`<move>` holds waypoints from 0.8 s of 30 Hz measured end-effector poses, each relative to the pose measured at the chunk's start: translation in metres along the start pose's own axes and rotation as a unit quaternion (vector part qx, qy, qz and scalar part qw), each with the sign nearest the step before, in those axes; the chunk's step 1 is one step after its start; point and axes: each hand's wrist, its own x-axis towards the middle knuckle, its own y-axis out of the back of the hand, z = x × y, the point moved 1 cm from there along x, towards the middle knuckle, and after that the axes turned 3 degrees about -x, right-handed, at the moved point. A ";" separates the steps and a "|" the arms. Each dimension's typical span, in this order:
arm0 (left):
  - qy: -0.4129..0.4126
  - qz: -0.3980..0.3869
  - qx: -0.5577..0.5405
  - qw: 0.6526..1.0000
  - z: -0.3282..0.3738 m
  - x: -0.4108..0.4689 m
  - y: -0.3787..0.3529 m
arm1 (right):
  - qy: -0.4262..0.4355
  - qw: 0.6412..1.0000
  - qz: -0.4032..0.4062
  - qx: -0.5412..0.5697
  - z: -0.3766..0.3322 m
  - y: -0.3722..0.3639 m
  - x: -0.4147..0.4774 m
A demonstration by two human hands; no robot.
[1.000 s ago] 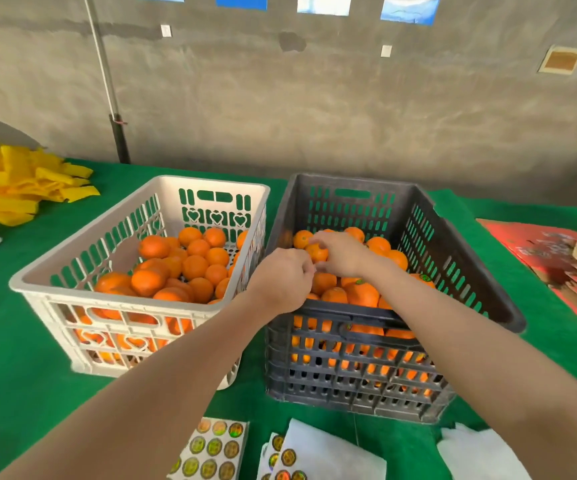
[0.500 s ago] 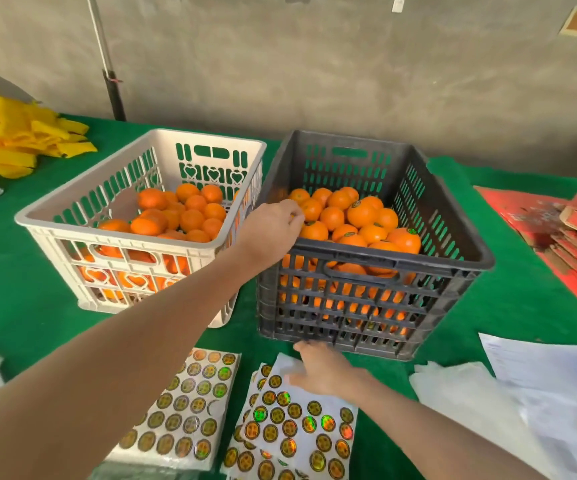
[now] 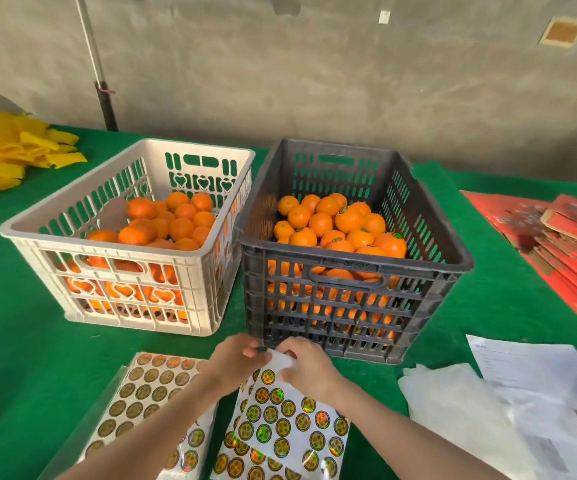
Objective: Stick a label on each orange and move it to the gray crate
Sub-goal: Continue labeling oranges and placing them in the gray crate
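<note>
A label sheet (image 3: 287,420) is being pinched at its far edge by the curled fingers of the right hand (image 3: 309,370); the left hand (image 3: 236,363) is being held curled beside it, grip not discernible. Beyond, on the green worktop (image 3: 20,323), oranges (image 3: 345,220) are being kept in the gray crate (image 3: 349,268), more oranges (image 3: 176,220) in the white crate (image 3: 107,237).

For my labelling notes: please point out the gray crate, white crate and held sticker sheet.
gray crate (image 3: 418,264): head view, front rim.
white crate (image 3: 107,249): head view, front rim.
sticker sheet (image 3: 290,421): head view, sheet middle.

Head-worn camera looks forward and down, close over the table (image 3: 20,341).
</note>
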 end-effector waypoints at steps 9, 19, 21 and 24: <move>0.144 -0.036 -0.093 0.985 0.017 0.013 -0.007 | 0.017 0.994 0.104 0.005 -0.004 0.010 -0.019; 0.111 -0.051 -0.143 0.982 0.013 0.018 -0.009 | 0.090 0.978 0.185 -0.026 -0.005 -0.004 -0.036; 0.104 -0.048 -0.143 0.983 0.012 0.019 -0.009 | 0.080 0.980 0.181 -0.016 -0.006 -0.006 -0.037; 0.095 -0.045 -0.140 0.985 0.012 0.019 -0.011 | 0.069 0.981 0.182 -0.019 -0.007 -0.008 -0.036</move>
